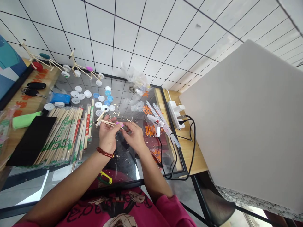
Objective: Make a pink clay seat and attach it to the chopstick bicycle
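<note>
My left hand, with a beaded bracelet at the wrist, is closed round a small frame of wooden sticks. Black-tipped crosspieces stick out at the frame's left end. A pink piece shows at its right end, between my two hands. The fingers of my right hand pinch together at that end, touching the frame; whether they hold a separate small part is hidden. White and blue bottle caps lie just beyond my hands. To the right of them rests a white hot glue gun.
Wrapped chopsticks and black sheet cover the left side. Stick models with cap wheels stand along the back. Clear glue sticks, a power strip and looping cables are on the right. A yellow-handled tool lies near the front edge.
</note>
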A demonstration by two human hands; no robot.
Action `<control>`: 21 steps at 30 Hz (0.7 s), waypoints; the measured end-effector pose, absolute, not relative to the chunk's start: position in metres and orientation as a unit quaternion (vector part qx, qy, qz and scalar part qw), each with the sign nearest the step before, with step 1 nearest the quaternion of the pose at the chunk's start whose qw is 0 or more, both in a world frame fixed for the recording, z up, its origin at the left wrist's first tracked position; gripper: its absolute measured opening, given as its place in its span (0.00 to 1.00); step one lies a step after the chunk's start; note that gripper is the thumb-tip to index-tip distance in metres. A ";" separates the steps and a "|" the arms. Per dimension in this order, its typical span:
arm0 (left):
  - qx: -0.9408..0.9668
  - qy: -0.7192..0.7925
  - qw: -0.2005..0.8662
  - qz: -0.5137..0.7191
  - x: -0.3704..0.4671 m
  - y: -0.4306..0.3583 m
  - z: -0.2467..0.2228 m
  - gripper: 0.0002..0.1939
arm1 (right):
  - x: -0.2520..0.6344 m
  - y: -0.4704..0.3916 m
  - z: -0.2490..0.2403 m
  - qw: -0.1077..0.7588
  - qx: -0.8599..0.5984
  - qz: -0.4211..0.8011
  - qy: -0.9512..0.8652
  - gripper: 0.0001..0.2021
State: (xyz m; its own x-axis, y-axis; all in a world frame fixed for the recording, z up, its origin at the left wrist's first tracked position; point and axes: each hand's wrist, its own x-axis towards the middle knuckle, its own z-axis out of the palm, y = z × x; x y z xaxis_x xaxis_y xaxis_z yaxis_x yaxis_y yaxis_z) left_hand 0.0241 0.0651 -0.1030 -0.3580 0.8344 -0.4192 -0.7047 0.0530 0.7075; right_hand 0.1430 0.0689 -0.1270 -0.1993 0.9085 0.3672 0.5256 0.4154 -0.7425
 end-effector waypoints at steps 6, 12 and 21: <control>0.063 0.461 0.560 0.685 0.023 0.066 -0.102 0.35 | 0.140 0.069 -0.127 0.422 -0.487 0.238 -0.727 0.10; 0.055 0.452 0.566 0.687 0.022 0.066 -0.102 0.35 | 0.140 0.069 -0.126 0.421 -0.496 0.248 -0.718 0.08; 0.057 0.446 0.568 0.689 0.022 0.066 -0.101 0.31 | 0.138 0.069 -0.127 0.419 -0.503 0.259 -0.710 0.09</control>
State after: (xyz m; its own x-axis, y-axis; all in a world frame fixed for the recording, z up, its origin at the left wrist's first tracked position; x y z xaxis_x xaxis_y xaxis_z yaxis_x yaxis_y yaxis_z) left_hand 0.0221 0.0664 -0.1014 -0.3478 0.8339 -0.4285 -0.7321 0.0439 0.6798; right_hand 0.1381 0.0693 -0.1266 -0.1426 0.9314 0.3349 0.4979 0.3600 -0.7890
